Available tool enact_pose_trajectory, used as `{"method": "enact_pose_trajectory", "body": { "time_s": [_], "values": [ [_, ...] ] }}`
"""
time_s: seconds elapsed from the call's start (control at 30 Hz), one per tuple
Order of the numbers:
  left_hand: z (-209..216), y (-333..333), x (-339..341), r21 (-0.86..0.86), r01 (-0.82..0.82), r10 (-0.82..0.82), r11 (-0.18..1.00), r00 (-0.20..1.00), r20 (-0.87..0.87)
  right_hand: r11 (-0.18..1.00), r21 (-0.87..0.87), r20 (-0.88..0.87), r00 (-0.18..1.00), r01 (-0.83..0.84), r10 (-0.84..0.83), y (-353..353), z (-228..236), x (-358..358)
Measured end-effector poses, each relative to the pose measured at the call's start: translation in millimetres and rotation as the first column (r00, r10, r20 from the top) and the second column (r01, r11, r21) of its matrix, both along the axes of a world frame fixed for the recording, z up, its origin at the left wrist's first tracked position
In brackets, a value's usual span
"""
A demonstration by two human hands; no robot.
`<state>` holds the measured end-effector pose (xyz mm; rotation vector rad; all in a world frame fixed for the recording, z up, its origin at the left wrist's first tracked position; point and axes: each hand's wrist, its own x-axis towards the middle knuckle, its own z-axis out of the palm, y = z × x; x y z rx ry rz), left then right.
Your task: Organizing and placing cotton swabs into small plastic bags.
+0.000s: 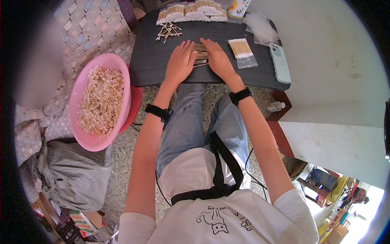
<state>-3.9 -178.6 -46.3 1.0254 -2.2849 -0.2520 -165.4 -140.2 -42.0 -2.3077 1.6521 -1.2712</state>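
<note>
On the dark table (146, 61), a row of cotton swabs (201, 52) lies crosswise between my two hands. My left hand (180, 61) rests flat with stretched fingers along the left ends of the swabs. Along their right ends lies my right hand (219, 61), its fingers also straight. Both hands touch the row, and neither is wrapped around anything. Farther back on the left is a small jumble of loose swabs (168, 32). Just right of my right hand sits a clear bag of swabs (241, 49), neatly lined up.
Several filled swab bags (191, 12) are stacked at the table's far edge, beside a patterned cup (238, 8). Clear plastic bags (262, 29) and a pale phone (280, 63) lie on the right. A pink basin (74, 103) full of swabs stands left, above something red (136, 101).
</note>
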Motion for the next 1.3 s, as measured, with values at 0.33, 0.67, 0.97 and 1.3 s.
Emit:
{"method": "enact_pose_trajectory", "body": {
  "time_s": [0.33,0.67,0.97,1.3],
  "values": [
    [7.9,16.9,-0.1,-0.146,0.032,-0.032,0.989,0.999,-0.003,0.997,-0.069,-0.002,0.999,0.044,-0.045,36.0,5.1,0.8],
    [1.8,13.6,0.0,-0.148,0.048,-0.041,0.988,0.998,0.054,0.993,-0.059,-0.036,0.994,0.103,-0.105,31.0,-1.7,1.6],
    [-0.2,11.4,-4.3,-0.173,-0.025,0.04,0.985,0.996,0.084,0.979,-0.056,0.017,0.98,0.197,-0.196,23.0,-3.6,3.9],
    [-2.9,0.6,2.7,0.095,0.042,-0.044,0.995,0.999,0.023,0.953,0.013,-0.237,0.927,0.302,-0.29,16.2,-14.1,10.0]
  ]
}}
